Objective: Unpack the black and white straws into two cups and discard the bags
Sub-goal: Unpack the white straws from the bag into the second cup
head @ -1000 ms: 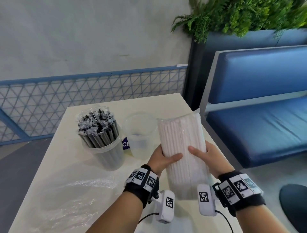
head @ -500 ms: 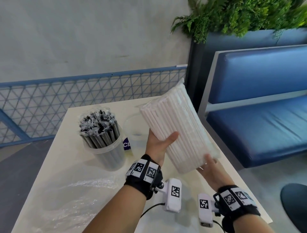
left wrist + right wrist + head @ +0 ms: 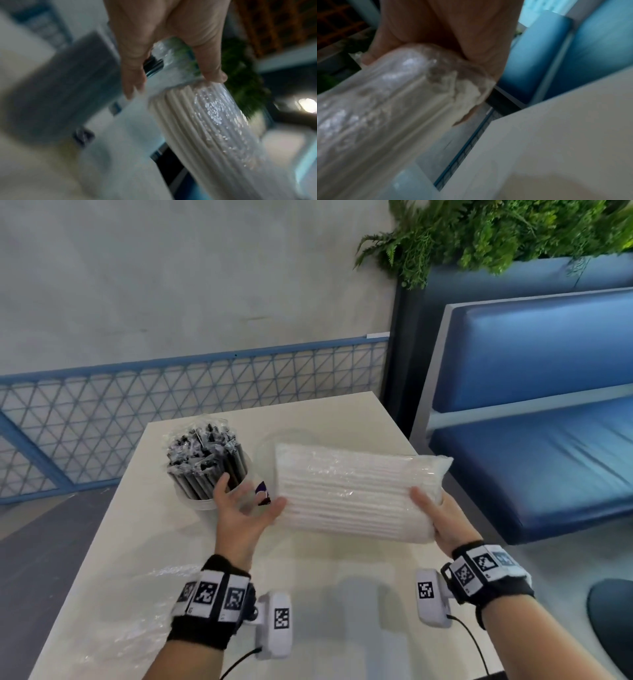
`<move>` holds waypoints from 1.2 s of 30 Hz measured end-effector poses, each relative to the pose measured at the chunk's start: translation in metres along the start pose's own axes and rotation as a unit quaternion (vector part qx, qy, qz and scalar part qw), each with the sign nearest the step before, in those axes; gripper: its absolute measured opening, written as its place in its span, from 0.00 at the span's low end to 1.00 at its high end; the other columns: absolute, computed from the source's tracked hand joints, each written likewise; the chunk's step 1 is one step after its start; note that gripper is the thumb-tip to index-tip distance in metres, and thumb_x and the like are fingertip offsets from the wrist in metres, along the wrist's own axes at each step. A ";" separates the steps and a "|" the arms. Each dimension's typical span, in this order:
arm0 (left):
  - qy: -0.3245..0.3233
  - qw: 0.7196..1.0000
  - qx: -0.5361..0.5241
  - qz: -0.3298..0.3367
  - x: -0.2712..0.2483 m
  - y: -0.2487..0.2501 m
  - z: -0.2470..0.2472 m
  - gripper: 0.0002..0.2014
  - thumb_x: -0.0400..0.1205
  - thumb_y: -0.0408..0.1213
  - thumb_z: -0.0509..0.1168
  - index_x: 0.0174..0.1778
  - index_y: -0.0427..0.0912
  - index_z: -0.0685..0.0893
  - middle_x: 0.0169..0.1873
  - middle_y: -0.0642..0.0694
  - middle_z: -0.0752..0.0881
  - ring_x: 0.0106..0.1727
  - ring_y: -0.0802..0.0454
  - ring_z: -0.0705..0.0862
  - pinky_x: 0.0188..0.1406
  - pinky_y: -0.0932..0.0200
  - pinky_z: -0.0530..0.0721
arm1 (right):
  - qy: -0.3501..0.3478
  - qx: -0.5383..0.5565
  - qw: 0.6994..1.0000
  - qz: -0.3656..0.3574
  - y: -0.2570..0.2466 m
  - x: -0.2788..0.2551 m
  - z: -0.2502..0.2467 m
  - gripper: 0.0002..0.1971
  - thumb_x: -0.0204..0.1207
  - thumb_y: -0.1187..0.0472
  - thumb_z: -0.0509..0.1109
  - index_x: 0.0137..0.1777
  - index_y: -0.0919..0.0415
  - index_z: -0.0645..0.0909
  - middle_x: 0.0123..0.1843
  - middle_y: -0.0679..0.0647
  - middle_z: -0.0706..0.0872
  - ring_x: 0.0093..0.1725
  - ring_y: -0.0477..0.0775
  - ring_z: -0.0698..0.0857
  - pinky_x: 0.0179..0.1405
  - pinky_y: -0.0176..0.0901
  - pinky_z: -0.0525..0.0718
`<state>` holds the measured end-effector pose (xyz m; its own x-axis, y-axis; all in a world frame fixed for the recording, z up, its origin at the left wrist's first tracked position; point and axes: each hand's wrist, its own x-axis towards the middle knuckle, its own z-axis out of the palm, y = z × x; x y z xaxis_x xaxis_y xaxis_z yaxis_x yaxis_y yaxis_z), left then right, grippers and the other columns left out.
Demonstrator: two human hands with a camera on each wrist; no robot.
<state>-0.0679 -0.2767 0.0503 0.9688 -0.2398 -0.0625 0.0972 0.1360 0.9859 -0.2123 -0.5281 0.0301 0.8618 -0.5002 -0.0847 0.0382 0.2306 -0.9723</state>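
Note:
A clear bag packed with white straws (image 3: pixel 352 494) lies level in the air above the table, between my two hands. My right hand (image 3: pixel 445 518) grips its right end, thumb on top and fingers beneath; the right wrist view shows that hand (image 3: pixel 445 33) wrapped round the bag (image 3: pixel 376 101). My left hand (image 3: pixel 246 508) is spread open at the left end, and only the thumb tip touches the bag (image 3: pixel 214 135). Black straws (image 3: pixel 205 460) stand in a clear cup (image 3: pixel 198 503) on the left. An empty clear cup (image 3: pixel 263 460) stands half hidden behind the bag.
An empty clear plastic bag (image 3: pixel 144 604) lies crumpled on the cream table (image 3: pixel 342 419), near the front left. A blue bench (image 3: pixel 531 457) stands to the right, a fern planter (image 3: pixel 496 227) behind it. A blue mesh railing (image 3: pixel 171 392) runs along the wall.
The bag of white straws swung from upright to level. My right hand moved to its right end, and my left hand released its grip and opened at the left end.

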 end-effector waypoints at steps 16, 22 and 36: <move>-0.179 0.952 0.241 -0.052 -0.028 -0.021 0.007 0.29 0.60 0.46 0.82 0.56 0.50 0.81 0.52 0.53 0.87 0.57 0.52 0.85 0.58 0.51 0.84 | -0.097 -0.432 0.882 -0.164 -0.050 0.032 0.091 0.20 0.67 0.49 0.76 0.58 0.45 0.78 0.55 0.44 0.81 0.51 0.45 0.81 0.49 0.31 0.75; -0.107 0.977 0.173 -0.066 -0.028 -0.027 -0.015 0.24 0.62 0.40 0.82 0.51 0.55 0.81 0.52 0.50 0.88 0.56 0.51 0.86 0.60 0.47 0.84 | 0.031 -0.336 0.941 -0.013 0.001 0.020 0.098 0.19 0.72 0.47 0.72 0.54 0.61 0.77 0.44 0.51 0.84 0.41 0.52 0.86 0.45 0.47 0.86; -0.077 0.979 0.162 -0.092 -0.038 -0.047 -0.024 0.25 0.64 0.41 0.81 0.55 0.50 0.81 0.50 0.52 0.88 0.54 0.54 0.85 0.56 0.56 0.83 | -0.048 -0.054 0.994 0.087 -0.006 -0.001 0.123 0.11 0.83 0.62 0.60 0.42 0.68 0.78 0.37 0.55 0.84 0.34 0.48 0.86 0.38 0.39 0.86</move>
<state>-0.1041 -0.2509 0.0027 0.8932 -0.3776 -0.2443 0.1656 -0.2288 0.9593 -0.1509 -0.4265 0.0622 0.8949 -0.3773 -0.2382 -0.1667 0.2125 -0.9628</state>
